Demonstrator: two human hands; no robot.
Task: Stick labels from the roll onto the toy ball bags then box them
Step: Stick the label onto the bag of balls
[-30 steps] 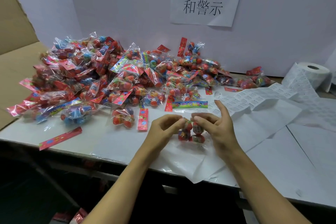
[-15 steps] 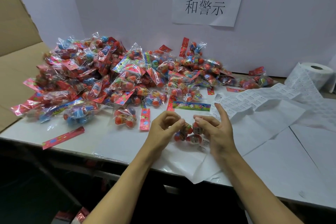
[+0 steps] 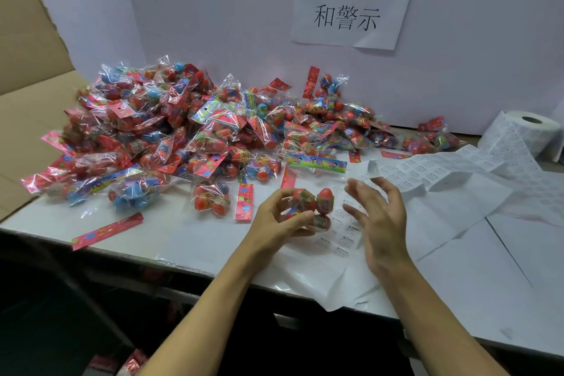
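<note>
White table (image 3: 91,223) is heaped with bags; one toy ball bag (image 3: 311,207) is pinched above it by the left hand (image 3: 280,220), the right hand (image 3: 378,217) spread open alongside. Labelling is judged in hand; boxing is called for next.

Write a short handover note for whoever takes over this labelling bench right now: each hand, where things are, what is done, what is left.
Left hand: grips one toy ball bag.
Right hand: open, empty, beside that bag.
Label roll: back right, strip unrolled toward the hands.
Pile of bags: back left on the table.
Cardboard box: far left.
Done: cannot tell whether the held bag is labelled.
Left: label the pile, box everything.
</note>
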